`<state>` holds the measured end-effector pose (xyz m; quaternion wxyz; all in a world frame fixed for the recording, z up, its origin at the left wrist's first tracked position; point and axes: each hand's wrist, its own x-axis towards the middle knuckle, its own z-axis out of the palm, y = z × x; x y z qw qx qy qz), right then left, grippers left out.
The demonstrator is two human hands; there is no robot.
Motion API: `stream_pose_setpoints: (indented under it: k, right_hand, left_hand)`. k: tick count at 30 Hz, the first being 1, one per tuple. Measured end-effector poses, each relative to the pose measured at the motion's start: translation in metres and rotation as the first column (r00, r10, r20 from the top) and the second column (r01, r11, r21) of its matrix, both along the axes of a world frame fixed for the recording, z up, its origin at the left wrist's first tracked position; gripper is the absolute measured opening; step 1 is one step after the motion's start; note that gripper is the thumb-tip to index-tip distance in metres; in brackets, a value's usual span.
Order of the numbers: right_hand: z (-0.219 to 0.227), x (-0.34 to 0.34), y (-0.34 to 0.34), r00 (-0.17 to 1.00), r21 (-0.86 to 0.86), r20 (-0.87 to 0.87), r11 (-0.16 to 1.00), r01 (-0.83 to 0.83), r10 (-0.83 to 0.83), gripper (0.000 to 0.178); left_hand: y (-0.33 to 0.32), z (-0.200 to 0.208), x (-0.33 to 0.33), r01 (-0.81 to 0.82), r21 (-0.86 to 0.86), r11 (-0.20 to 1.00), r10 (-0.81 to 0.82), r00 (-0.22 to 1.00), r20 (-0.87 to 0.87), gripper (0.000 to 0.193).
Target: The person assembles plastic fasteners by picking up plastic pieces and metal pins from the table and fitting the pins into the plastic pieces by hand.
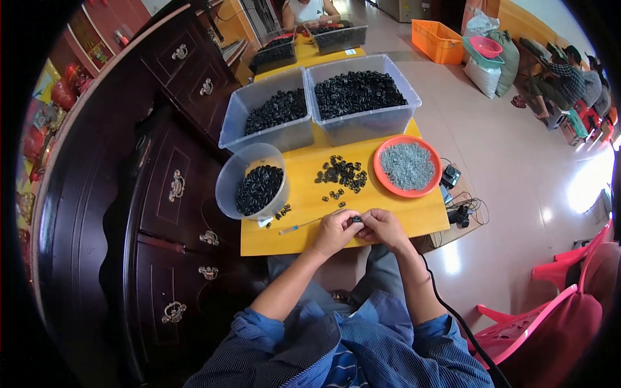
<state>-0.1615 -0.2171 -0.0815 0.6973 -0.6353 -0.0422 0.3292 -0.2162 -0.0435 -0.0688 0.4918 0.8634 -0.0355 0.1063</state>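
My left hand and my right hand meet over the front edge of the yellow table. Between their pinched fingertips is a small black plastic piece, mostly covered by the fingers. To the left, a thin screwdriver with a pale blue handle lies on the table, its shaft pointing toward my left hand. Just beyond the hands sits a loose pile of small black pieces. An orange-red plate full of small silvery metal parts stands at the right.
A round clear tub of black parts stands at left. Two large clear bins of black pieces fill the table's far side. Dark wooden drawers flank the left; pink plastic chairs stand right. Another person sits at the far end.
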Motion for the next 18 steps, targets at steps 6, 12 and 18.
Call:
stream_pose_setpoints:
  k: [6, 12, 18]
  right_hand:
    - [-0.005, 0.002, -0.011, 0.999, 0.088, -0.033, 0.996, -0.014, 0.017, 0.024]
    - [0.002, 0.0, -0.005, 0.999, 0.083, -0.016, 0.996, -0.031, 0.033, 0.021]
    - [-0.001, -0.002, -0.011, 0.999, 0.134, -0.042, 0.991, 0.002, 0.004, 0.024]
  left_hand:
    - [0.037, 0.076, 0.036, 0.266, 0.359, 0.895, -0.209, 0.959, -0.189, 0.025]
    - [0.116, 0.179, 0.113, -0.324, 0.429, 0.843, 0.179, 0.922, 0.344, 0.056]
    - [0.129, 0.159, 0.097, -0.298, 0.379, 0.876, 0.162, 0.923, 0.35, 0.043]
